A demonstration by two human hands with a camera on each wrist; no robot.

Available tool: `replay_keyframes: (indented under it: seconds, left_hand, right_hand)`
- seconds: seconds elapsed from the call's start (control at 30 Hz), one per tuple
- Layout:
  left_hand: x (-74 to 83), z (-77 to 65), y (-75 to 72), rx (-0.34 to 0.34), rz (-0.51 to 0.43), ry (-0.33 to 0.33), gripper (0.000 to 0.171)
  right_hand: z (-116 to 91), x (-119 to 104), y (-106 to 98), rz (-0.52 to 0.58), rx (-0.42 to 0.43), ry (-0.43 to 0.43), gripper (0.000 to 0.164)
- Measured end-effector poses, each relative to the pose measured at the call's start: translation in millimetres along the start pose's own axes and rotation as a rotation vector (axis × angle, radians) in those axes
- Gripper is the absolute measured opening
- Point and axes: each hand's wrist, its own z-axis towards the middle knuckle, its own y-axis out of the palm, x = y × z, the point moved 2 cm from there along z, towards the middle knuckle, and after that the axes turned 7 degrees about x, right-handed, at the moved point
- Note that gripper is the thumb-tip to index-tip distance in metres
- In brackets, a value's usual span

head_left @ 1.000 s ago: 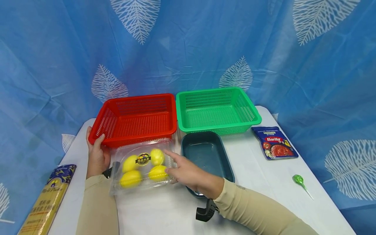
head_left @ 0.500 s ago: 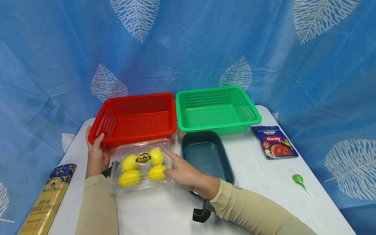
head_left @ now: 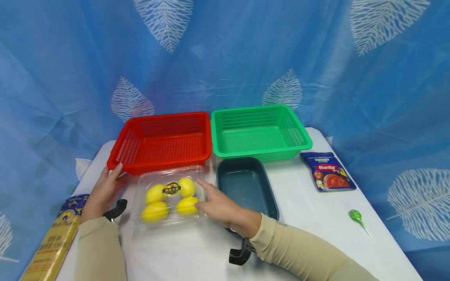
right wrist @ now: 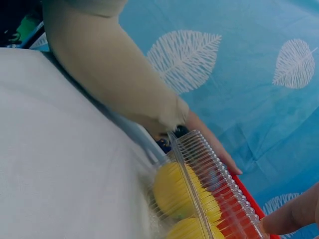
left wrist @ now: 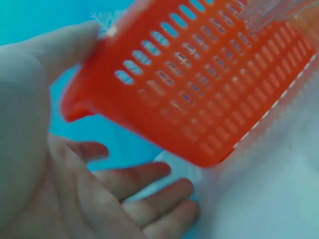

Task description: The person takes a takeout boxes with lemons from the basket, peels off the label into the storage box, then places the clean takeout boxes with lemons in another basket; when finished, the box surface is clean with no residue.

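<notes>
Clear box [head_left: 171, 172] is glossy, ribbed plastic; from it, red basket [head_left: 168, 146] at twelve o'clock and green basket [head_left: 251, 139] at two are perforated plastic; dark tray [head_left: 247, 188] at three looks smooth, pasta packet [head_left: 51, 242] at eight shiny film.

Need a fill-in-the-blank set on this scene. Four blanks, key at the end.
1. The clear box holds ____ lemons.
2. The left hand is nearest the ____ basket.
3. In the head view, the right hand is at the clear box's ____ edge.
4. The blue pouch bears the brand name ____.

Missing words: four; red; right; Barilla
</notes>
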Motion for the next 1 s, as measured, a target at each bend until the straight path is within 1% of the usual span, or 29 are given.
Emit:
replay_keyframes:
  seconds: [0.1,0.17,0.23,0.3,0.4,0.47,0.57,0.63,0.7,0.9,1.0]
  left_hand:
    - [0.2,-12.2,-0.1,-0.003,0.134,-0.089,0.103]
    - [1.9,-21.1,3.3,-0.022,0.189,-0.146,0.108]
    - [5.0,-30.5,7.9,-0.057,0.247,-0.164,0.109]
    - [8.5,-39.5,12.9,-0.102,0.282,-0.145,0.106]
    - [10.1,-53.3,20.0,-0.174,0.309,-0.079,0.097]
    - [7.5,-62.9,24.2,-0.212,0.305,-0.034,0.089]
    - [0.1,-75.6,29.4,-0.253,0.275,0.008,0.082]
    - [-5.1,-81.3,32.0,-0.26,0.254,0.03,0.081]
    - [-9.1,-84.0,34.7,-0.26,0.244,0.058,0.083]
    - [-18.1,-82.9,42.8,-0.249,0.271,0.157,0.095]
    - [-21.1,-82.1,45.0,-0.233,0.254,0.19,0.097]
  right_hand:
    - [1,0,-2,-0.006,0.006,-0.003,0.075]
    - [2,-1,-3,-0.011,0.011,-0.002,0.076]
    - [3,0,-3,-0.012,0.013,0.005,0.076]
    - [3,1,-2,-0.008,0.014,0.015,0.075]
    - [3,3,-1,0.01,0.012,0.026,0.075]
    - [3,3,0,0.021,0.011,0.03,0.075]
    - [2,4,1,0.031,0.009,0.027,0.075]
    - [1,4,1,0.025,0.011,0.022,0.075]
    - [1,4,1,0.021,0.016,0.012,0.075]
    - [0,4,2,0.008,0.035,0.026,0.075]
    - [0,3,4,-0.008,0.037,0.017,0.075]
